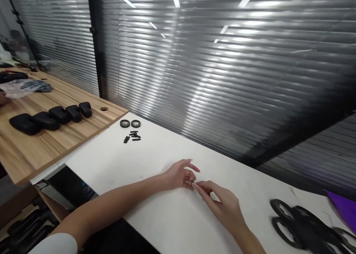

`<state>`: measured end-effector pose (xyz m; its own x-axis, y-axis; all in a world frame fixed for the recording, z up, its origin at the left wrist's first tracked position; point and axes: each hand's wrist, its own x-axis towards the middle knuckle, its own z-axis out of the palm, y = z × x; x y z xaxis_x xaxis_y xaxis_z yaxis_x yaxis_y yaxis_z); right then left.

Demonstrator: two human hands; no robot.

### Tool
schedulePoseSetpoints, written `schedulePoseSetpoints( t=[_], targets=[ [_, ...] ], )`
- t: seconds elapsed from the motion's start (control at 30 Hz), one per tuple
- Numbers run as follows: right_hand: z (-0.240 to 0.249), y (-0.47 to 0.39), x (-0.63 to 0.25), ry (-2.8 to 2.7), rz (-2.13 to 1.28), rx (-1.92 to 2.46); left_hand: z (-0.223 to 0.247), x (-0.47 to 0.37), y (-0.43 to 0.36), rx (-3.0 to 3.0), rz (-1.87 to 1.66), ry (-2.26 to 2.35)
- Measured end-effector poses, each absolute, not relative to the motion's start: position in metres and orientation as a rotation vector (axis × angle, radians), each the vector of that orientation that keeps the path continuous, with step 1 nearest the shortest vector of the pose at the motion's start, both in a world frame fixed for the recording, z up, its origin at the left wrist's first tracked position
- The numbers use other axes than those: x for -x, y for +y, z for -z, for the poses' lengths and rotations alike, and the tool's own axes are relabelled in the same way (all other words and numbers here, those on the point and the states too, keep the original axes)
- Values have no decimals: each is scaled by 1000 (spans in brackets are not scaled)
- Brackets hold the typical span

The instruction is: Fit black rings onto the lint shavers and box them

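My left hand (180,175) is held over the white table (167,213), palm turned towards my right hand, with its index finger and thumb apart and the other fingers loosely curled. Nothing shows in its palm. Thumb and fingertips of my right hand (224,204) are pinched together, right at the curled fingertips of the left. Whatever the pinch may hold is too small to make out. Farther back on the table sit two black rings (125,124) and several small black strip-like pieces (135,135), apart from both hands.
Several black rings and dark parts (303,224) lie at the right, near a purple item (342,209). Black rounded pieces (52,117) line the wooden table (75,135) at left. Behind stands a partition with blinds (222,79). A box of black parts (27,224) is lower left.
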<state>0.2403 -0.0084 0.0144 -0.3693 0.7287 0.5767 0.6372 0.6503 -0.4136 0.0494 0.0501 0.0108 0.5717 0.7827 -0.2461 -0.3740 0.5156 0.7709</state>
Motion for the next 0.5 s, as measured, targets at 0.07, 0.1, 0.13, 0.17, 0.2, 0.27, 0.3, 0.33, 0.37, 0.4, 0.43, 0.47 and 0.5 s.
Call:
schedulePoseSetpoints(
  t=[0.07,0.1,0.13,0.17,0.2,0.27,0.3,0.33,0.37,0.4,0.43,0.47,0.5],
  targets=[
    [-4,-1,-229,-2080,-280,1083,-9,-52,51,-801,-740,622],
    [1,1,-225,-2079,-322,1100,-8,-53,51,-852,-752,613],
    [6,2,-224,-2088,-348,1106,-6,-53,50,-904,-780,602],
    [10,3,-224,-2102,-359,1101,-5,-54,49,-950,-814,591],
    [14,3,-225,-2114,-361,1088,-3,-54,49,-982,-849,580],
    [22,2,-231,-2118,-357,1058,0,-53,47,-1004,-914,574],
    [26,2,-234,-2112,-357,1048,1,-53,46,-1006,-944,590],
    [30,1,-237,-2105,-359,1042,2,-53,45,-1012,-980,618],
    [33,1,-240,-2099,-364,1040,3,-52,45,-1027,-1021,653],
    [36,1,-241,-2099,-372,1038,4,-52,45,-1046,-1062,684],
    [39,0,-242,-2103,-381,1036,6,-50,45,-1065,-1102,706],
    [40,0,-242,-2111,-393,1034,6,-48,47,-1078,-1142,717],
    [41,0,-241,-2120,-406,1031,7,-44,49,-1082,-1187,726]
  ],
)
